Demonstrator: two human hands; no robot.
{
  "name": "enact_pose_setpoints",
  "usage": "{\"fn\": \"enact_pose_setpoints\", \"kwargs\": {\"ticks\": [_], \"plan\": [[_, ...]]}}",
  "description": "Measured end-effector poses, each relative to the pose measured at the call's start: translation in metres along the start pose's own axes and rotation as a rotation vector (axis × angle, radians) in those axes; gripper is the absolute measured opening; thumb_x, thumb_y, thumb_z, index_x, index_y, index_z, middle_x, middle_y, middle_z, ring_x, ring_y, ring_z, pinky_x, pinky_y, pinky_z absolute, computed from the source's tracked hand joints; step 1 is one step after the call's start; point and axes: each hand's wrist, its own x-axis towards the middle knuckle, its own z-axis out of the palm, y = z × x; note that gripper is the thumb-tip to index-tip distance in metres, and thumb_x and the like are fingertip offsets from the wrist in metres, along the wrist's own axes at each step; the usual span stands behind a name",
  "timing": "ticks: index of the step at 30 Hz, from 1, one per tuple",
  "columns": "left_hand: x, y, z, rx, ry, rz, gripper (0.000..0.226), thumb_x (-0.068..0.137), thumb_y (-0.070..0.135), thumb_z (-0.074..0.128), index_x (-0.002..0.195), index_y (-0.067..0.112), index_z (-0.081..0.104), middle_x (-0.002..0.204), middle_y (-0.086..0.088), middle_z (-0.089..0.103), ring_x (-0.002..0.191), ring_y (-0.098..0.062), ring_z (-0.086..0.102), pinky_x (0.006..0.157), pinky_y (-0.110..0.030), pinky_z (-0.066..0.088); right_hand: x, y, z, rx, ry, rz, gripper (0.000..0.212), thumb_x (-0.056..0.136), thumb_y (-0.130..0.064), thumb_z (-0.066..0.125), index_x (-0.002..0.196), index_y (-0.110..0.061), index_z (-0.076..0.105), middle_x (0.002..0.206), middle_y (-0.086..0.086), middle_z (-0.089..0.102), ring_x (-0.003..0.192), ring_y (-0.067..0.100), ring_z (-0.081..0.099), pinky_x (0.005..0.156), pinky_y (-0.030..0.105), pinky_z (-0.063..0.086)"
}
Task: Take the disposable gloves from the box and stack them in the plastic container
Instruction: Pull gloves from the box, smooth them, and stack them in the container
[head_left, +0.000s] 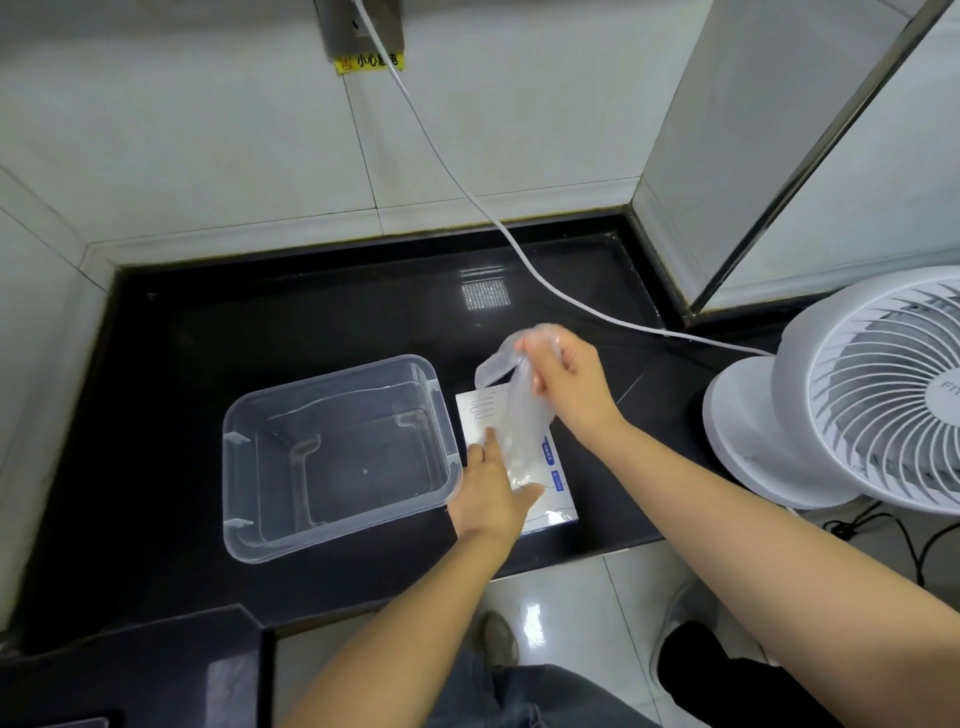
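Flat with straight fingers, the left hand (491, 493) presses down on the box (558, 506), while the right hand (569, 387) pinches the top of 1 clear glove (519, 431) between thumb and fingertips and holds it up above the box. On the left, the container (332, 376) stands open near the front edge of the counter (208, 338). I can see no glove in it, though a clear glove against clear plastic would be hard to spot. Just beside its right wall lies the box, also near the front edge. The glove hangs from the right hand down to the box top by the left thumb, and whether its lower end is free of the opening I cannot tell. At the counter's right end stands a fan (857, 395). By my judgement the task has barely begun: 1 glove is partway out, none is stacked, and this glove has yet to go across into the container, with the rest of the box to follow.
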Motion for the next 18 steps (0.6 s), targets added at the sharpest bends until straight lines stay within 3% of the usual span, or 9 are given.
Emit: {"fn": "enact_pose_setpoints", "kwargs": {"ticks": [2, 5, 7, 10, 13, 15, 18], "plan": [[-0.001, 0.002, -0.001, 0.047, -0.013, 0.008, 0.094, 0.088, 0.051, 0.064, 0.156, 0.022, 0.007, 0.152, 0.000, 0.028, 0.131, -0.022, 0.046, 0.086, -0.035, 0.053, 0.007, -0.007, -0.002, 0.045, 0.069, 0.041, 0.027, 0.101, -0.016, 0.045, 0.096, -0.006, 0.069, 0.083, 0.012, 0.070, 0.080, 0.022, 0.065, 0.078, 0.028, 0.053], [0.000, 0.004, -0.004, 0.072, -0.068, 0.006, 0.095, 0.089, 0.050, 0.063, 0.156, 0.017, 0.005, 0.155, -0.004, 0.023, 0.133, -0.026, 0.045, 0.091, -0.037, 0.051, 0.007, -0.005, -0.003, -0.034, -0.033, 0.227, 0.037, 0.104, -0.030, 0.040, 0.108, -0.008, 0.069, 0.091, 0.017, 0.074, 0.085, 0.023, 0.072, 0.089, 0.045, 0.056], [0.002, 0.007, -0.009, -0.001, -0.132, 0.000, 0.093, 0.086, 0.049, 0.065, 0.154, 0.014, 0.013, 0.153, -0.007, 0.025, 0.129, -0.028, 0.047, 0.095, -0.039, 0.050, 0.001, -0.001, -0.007, 0.010, -0.077, 0.305, 0.038, 0.103, -0.035, 0.042, 0.111, -0.010, 0.069, 0.087, 0.017, 0.074, 0.082, 0.025, 0.074, 0.091, 0.050, 0.055], [-0.005, 0.016, -0.023, -0.319, -0.190, 0.059, 0.087, 0.076, 0.056, 0.070, 0.145, 0.018, 0.033, 0.142, -0.004, 0.040, 0.121, -0.024, 0.050, 0.099, -0.040, 0.047, -0.007, -0.010, -0.015, 0.112, -0.127, 0.243, 0.036, 0.100, -0.033, 0.046, 0.109, -0.010, 0.072, 0.104, 0.006, 0.075, 0.104, 0.018, 0.069, 0.102, 0.045, 0.049], [-0.011, 0.031, -0.051, -0.729, -0.145, 0.080, 0.065, 0.081, 0.063, 0.062, 0.129, 0.020, 0.052, 0.126, 0.003, 0.056, 0.112, -0.017, 0.056, 0.096, -0.034, 0.047, -0.008, -0.028, -0.018, 0.157, -0.226, 0.111, 0.035, 0.101, -0.027, 0.042, 0.114, -0.018, 0.073, 0.123, -0.005, 0.069, 0.123, 0.011, 0.058, 0.109, 0.039, 0.038], [-0.009, 0.034, -0.071, -0.889, -0.086, 0.048, 0.060, 0.081, 0.066, 0.059, 0.117, 0.019, 0.062, 0.113, 0.002, 0.065, 0.103, -0.015, 0.062, 0.092, -0.033, 0.050, -0.008, -0.038, -0.015, 0.189, -0.277, 0.104, 0.035, 0.103, -0.031, 0.041, 0.117, -0.022, 0.072, 0.124, -0.001, 0.069, 0.120, 0.020, 0.061, 0.108, 0.048, 0.043], [-0.004, 0.030, -0.098, -1.151, -0.051, -0.128, 0.031, 0.088, 0.040, 0.068, 0.108, 0.016, 0.069, 0.101, -0.001, 0.071, 0.091, -0.015, 0.067, 0.074, -0.027, 0.053, -0.009, -0.046, -0.002, 0.236, -0.277, 0.142, 0.031, 0.104, -0.026, 0.044, 0.110, -0.036, 0.073, 0.111, 0.007, 0.072, 0.108, 0.024, 0.067, 0.102, 0.056, 0.048]]}}
